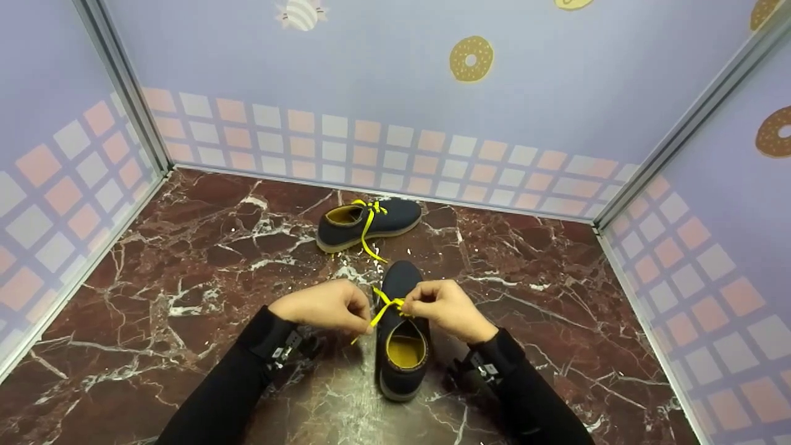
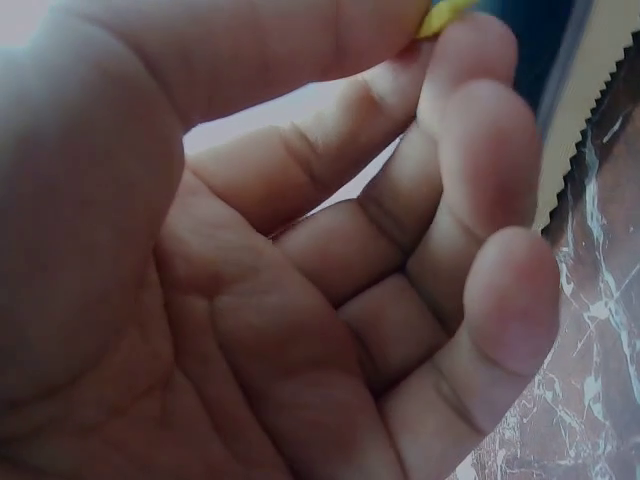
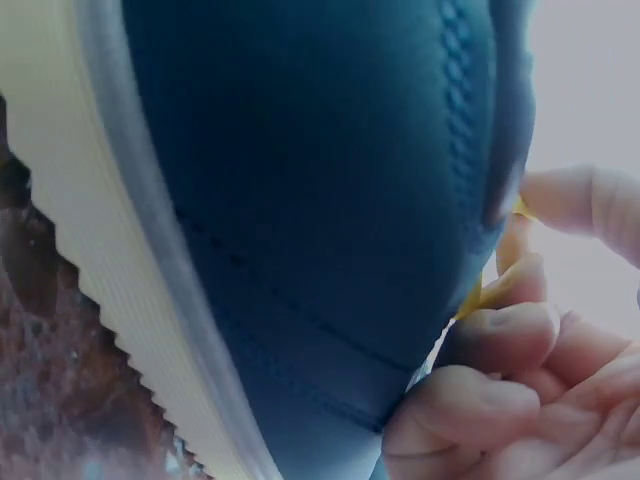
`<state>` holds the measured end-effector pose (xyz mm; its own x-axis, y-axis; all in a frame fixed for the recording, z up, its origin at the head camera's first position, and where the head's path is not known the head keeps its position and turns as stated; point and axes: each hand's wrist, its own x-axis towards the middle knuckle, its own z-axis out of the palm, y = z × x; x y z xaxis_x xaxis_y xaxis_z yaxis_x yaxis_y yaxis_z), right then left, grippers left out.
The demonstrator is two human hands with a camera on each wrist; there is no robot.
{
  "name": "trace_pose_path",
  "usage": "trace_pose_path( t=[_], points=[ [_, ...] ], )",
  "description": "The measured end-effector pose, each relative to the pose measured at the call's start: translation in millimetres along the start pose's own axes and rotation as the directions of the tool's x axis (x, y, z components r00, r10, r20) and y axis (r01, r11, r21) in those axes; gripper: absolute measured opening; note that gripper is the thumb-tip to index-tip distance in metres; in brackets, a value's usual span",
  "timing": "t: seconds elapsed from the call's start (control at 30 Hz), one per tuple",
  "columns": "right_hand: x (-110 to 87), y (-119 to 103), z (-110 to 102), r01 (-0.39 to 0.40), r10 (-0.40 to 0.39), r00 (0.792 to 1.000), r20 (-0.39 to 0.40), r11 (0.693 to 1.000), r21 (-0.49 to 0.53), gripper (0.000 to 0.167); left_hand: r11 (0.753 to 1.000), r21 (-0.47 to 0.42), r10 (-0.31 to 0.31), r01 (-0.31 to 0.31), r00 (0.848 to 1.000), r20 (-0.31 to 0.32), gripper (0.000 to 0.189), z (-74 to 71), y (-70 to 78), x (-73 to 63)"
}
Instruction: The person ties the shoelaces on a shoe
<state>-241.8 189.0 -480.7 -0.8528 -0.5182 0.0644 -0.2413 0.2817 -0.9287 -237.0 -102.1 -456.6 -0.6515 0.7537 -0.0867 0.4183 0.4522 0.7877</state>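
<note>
A dark blue shoe (image 1: 400, 382) with a tan sole and a yellow lining stands upright on the floor, its toe pointing away from me. In the head view my left hand (image 1: 330, 306), just left of the shoe, pinches one end of its yellow lace (image 1: 380, 314) between thumb and index finger. The left wrist view shows a bit of that lace (image 2: 447, 16) at the fingertips, the other fingers curled loosely. My right hand (image 1: 450, 311) pinches the lace over the shoe's right side. From the right wrist, the shoe's side (image 3: 300, 200) hides part of those fingers.
A matching shoe (image 1: 400, 217) lies farther back with its toe to the right, one loose yellow lace end trailing on the floor. Brown marbled floor (image 1: 210, 272) surrounds both shoes. Lilac walls (image 1: 383, 80) with metal edges close off the back and sides.
</note>
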Motion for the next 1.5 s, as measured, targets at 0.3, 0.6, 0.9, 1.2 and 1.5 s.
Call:
trace_pose_path(
  t=[0.3, 0.6, 0.9, 1.2, 1.5],
  points=[
    [0.6, 2, -3, -0.051, 0.051, 0.999, 0.005, 0.982, 0.185, 0.004, 0.999, -0.001, 0.032, -0.032, 0.999, 0.026, 0.009, 1.8, 4.1, 0.8],
    [1.8, 3, -3, -0.048, 0.049, 0.999, 0.001, 0.976, 0.212, 0.006, 0.999, -0.027, 0.048, -0.045, 0.992, 0.113, 0.013, 7.8, 13.0, 2.2],
    [3.0, 5, -4, -0.049, 0.050, 0.999, 0.002, 0.978, 0.203, 0.005, 0.994, -0.075, 0.087, -0.076, 0.982, 0.169, 0.015, 11.9, 20.5, 2.6],
    [3.0, 5, -5, -0.056, 0.056, 0.998, 0.007, 0.979, 0.194, 0.006, 0.989, -0.094, 0.129, -0.113, 0.975, 0.183, 0.015, 15.5, 23.0, 2.9],
    [3.1, 6, -5, -0.060, 0.057, 0.998, 0.019, 0.973, 0.222, 0.005, 0.994, -0.055, 0.099, -0.093, 0.988, 0.117, 0.010, 16.7, 22.7, 4.6]
  ],
)
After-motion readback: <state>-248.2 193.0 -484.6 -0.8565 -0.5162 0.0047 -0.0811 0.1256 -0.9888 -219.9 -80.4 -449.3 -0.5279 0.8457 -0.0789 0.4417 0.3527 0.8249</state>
